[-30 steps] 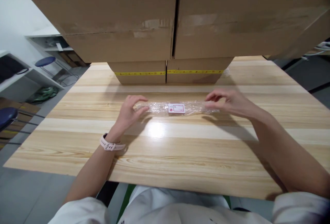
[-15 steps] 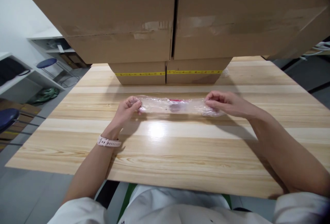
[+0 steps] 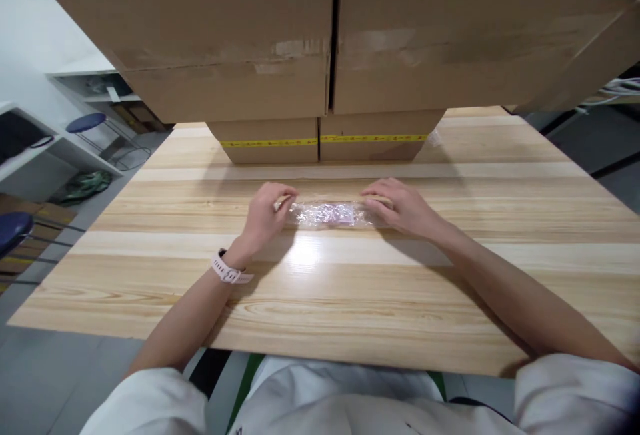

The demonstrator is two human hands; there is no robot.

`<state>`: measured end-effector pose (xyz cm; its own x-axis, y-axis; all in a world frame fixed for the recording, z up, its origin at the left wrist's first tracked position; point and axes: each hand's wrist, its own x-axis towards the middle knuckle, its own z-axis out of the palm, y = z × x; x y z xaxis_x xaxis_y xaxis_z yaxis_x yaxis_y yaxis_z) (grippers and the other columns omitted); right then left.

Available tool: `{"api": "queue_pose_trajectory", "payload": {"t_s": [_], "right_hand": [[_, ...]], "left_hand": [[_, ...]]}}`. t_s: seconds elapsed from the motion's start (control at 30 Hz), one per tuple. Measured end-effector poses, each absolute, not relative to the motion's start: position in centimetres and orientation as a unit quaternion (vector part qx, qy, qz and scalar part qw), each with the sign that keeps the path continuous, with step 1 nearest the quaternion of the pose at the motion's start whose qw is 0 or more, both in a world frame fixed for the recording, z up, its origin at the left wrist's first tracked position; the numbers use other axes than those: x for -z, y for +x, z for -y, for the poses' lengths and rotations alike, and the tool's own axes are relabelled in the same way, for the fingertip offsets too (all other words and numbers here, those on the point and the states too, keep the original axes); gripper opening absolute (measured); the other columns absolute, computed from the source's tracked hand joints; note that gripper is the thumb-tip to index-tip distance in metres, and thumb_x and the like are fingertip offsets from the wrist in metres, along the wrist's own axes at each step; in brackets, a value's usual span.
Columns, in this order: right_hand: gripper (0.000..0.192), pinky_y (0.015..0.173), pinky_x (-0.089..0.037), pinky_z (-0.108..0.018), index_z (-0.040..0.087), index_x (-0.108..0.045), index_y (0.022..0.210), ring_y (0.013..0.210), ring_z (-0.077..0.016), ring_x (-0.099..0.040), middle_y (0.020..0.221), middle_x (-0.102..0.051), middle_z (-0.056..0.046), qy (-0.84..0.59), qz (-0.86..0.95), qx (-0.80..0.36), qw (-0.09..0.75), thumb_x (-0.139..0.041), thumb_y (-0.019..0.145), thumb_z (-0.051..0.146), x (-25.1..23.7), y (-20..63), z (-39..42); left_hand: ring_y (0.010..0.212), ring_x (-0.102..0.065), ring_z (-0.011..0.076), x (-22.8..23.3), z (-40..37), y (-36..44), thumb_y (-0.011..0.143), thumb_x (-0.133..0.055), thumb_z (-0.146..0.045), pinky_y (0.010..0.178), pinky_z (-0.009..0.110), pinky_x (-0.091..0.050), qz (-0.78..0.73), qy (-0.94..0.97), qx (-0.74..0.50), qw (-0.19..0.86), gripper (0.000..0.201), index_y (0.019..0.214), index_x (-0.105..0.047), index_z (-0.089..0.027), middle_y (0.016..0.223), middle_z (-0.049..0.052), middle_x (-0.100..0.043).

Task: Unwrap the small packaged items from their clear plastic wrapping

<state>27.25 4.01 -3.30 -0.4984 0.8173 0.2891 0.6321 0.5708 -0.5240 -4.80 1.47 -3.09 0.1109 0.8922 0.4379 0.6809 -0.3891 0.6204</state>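
Left hand (image 3: 267, 211): fingers curled, pinching the left end of a clear plastic-wrapped bundle (image 3: 327, 214). Right hand (image 3: 400, 208): fingers bent, gripping the bundle's right end. Bundle: between the two hands, lying flat on the wooden table (image 3: 350, 288); contents not discernible. White wristwatch (image 3: 227, 271): on the left wrist. Cardboard boxes (image 3: 320, 55): stacked just beyond both hands, lower pair bearing yellow tape (image 3: 320, 141).
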Motion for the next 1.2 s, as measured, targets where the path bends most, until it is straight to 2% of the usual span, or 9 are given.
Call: {"api": "queue_pose_trajectory", "payload": {"t_s": [0.13, 0.23, 0.4, 0.57, 0.77, 0.9, 0.97, 1.07, 1.2], "right_hand": [[0.034, 0.094, -0.047, -0.047, 0.023, -0.076, 0.111, 0.105, -0.0302, -0.063, 0.111, -0.073, -0.012, -0.430, 0.833, -0.217, 0.271, -0.051, 0.100, 0.042, 4.3, 25.0, -4.7], [0.034, 0.090, -0.048, -0.044, 0.024, -0.077, 0.110, 0.100, -0.0287, -0.062, 0.105, -0.073, -0.011, -0.417, 0.834, -0.264, 0.247, -0.059, 0.096, 0.048, 4.6, 24.5, -5.0], [0.053, 0.099, -0.044, -0.049, 0.023, -0.073, 0.128, 0.116, -0.0340, -0.057, 0.122, -0.069, -0.014, -0.407, 0.862, -0.248, 0.172, -0.067, 0.090, 0.060, 4.7, 24.8, -4.7], [0.055, 0.104, -0.042, -0.052, 0.025, -0.073, 0.128, 0.121, -0.0348, -0.054, 0.135, -0.064, -0.014, -0.396, 0.875, -0.236, 0.145, -0.067, 0.090, 0.063, 4.6, 24.9, -4.5], [0.064, 0.108, -0.041, -0.053, 0.025, -0.073, 0.131, 0.126, -0.0357, -0.055, 0.139, -0.064, -0.013, -0.355, 0.870, -0.324, 0.108, -0.067, 0.087, 0.070, 3.0, 26.2, -4.9], [0.055, 0.110, -0.041, -0.049, 0.027, -0.073, 0.130, 0.125, -0.0302, -0.059, 0.135, -0.068, -0.010, -0.334, 0.860, -0.369, 0.116, -0.048, 0.100, 0.065, 2.7, 27.3, -5.4], [0.051, 0.107, -0.045, -0.046, 0.026, -0.074, 0.128, 0.121, -0.0290, -0.061, 0.133, -0.067, -0.011, -0.345, 0.859, -0.361, 0.112, -0.050, 0.100, 0.062, 3.0, 27.4, -5.4], [0.045, 0.102, -0.047, -0.047, 0.023, -0.072, 0.129, 0.119, -0.0316, -0.061, 0.132, -0.066, -0.014, -0.368, 0.872, -0.301, 0.114, -0.060, 0.097, 0.053, 3.7, 27.0, -5.4], [0.040, 0.100, -0.047, -0.049, 0.023, -0.069, 0.130, 0.121, -0.0339, -0.059, 0.133, -0.064, -0.014, -0.378, 0.887, -0.236, 0.119, -0.061, 0.097, 0.043, 4.8, 26.7, -5.3]], "left_hand": [[0.088, -0.061, 0.0268, 3.3, -3.4, -1.8, 0.088, -0.065, -0.018, 0.081, 0.038, -0.045, -0.514, 0.785, -0.289, 0.190, 0.012, 0.083, -0.075, -0.023, 0.087, 0.007, -0.074], [0.087, -0.058, 0.0282, 3.8, -4.2, -0.6, 0.087, -0.072, -0.028, 0.082, 0.039, -0.044, -0.493, 0.809, -0.237, 0.213, 0.009, 0.090, -0.078, -0.022, 0.085, 0.008, -0.071], [0.094, -0.056, 0.0304, 4.5, -4.0, -0.4, 0.086, -0.076, -0.039, 0.084, 0.039, -0.041, -0.467, 0.833, -0.208, 0.210, 0.023, 0.100, -0.079, -0.022, 0.087, 0.008, -0.066], [0.095, -0.053, 0.0297, 4.0, -3.6, -0.4, 0.078, -0.085, -0.047, 0.082, 0.037, -0.038, -0.462, 0.849, -0.178, 0.187, 0.039, 0.106, -0.075, -0.022, 0.092, 0.008, -0.063], [0.097, -0.053, 0.0270, 4.0, -1.9, 0.5, 0.082, -0.082, -0.029, 0.082, 0.036, -0.038, -0.412, 0.880, -0.188, 0.147, 0.026, 0.094, -0.061, -0.020, 0.105, 0.009, -0.065], [0.084, -0.053, 0.0221, 4.7, 0.6, 0.8, 0.086, -0.064, -0.010, 0.075, 0.034, -0.038, -0.382, 0.891, -0.196, 0.146, 0.017, 0.091, -0.053, -0.021, 0.093, 0.006, -0.064], [0.082, -0.053, 0.0215, 4.7, 1.8, 0.6, 0.086, -0.058, -0.007, 0.073, 0.033, -0.038, -0.386, 0.892, -0.180, 0.151, 0.018, 0.095, -0.052, -0.022, 0.093, 0.006, -0.064], [0.086, -0.056, 0.0219, 3.9, 2.9, 0.1, 0.089, -0.058, -0.012, 0.073, 0.033, -0.041, -0.382, 0.894, -0.143, 0.185, 0.016, 0.101, -0.052, -0.021, 0.098, 0.006, -0.065], [0.097, -0.060, 0.0243, 2.6, 3.4, -0.3, 0.090, -0.069, -0.027, 0.079, 0.036, -0.046, -0.349, 0.902, -0.101, 0.234, 0.018, 0.100, -0.054, -0.022, 0.106, 0.007, -0.066]]}}
